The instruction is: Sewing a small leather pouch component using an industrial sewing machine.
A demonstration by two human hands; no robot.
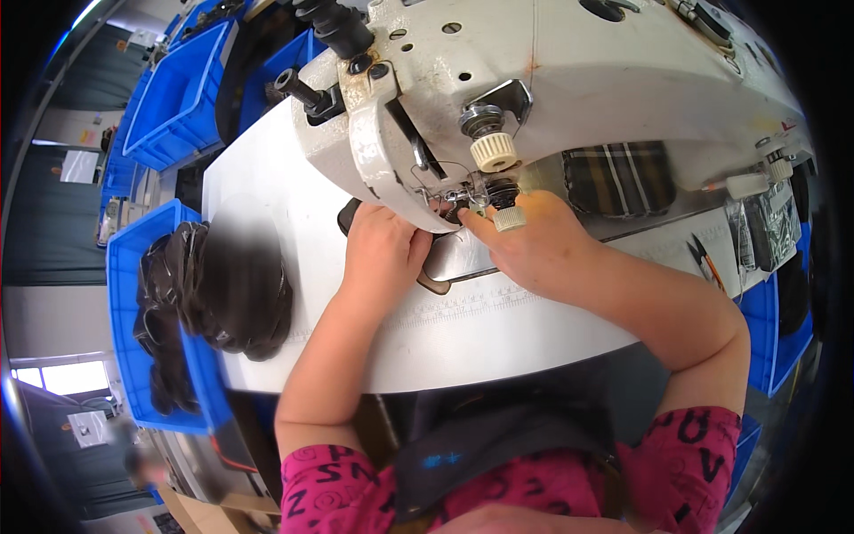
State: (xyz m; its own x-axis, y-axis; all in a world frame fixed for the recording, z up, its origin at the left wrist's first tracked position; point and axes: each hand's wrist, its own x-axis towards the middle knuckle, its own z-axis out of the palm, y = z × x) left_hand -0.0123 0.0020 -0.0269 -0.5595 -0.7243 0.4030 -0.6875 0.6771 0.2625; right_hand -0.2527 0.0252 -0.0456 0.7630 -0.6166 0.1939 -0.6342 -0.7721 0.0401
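Note:
A white industrial sewing machine (569, 80) stands over the white table, its needle area in front of my hands. My left hand (382, 249) has its fingers bent and pressed together on a dark fabric piece (348, 216), whose edge shows beyond the fingers. A tan-edged curved part (434, 283) sticks out below, near the metal plate (463, 256); I cannot tell if it belongs to the same piece. My right hand (547, 245) is at the other side of the needle, forefinger reaching to the fabric, other fingers curled. The machine's knobs partly hide its fingertips.
Left, dark stitched pieces (253, 294) are heaped over the table edge and a blue bin (124, 267). Under the machine arm lies a plaid fabric piece (623, 178). Orange-and-black pointed tools (707, 262) and plastic packets (765, 227) are at right. A ruler scale (463, 310) marks the table.

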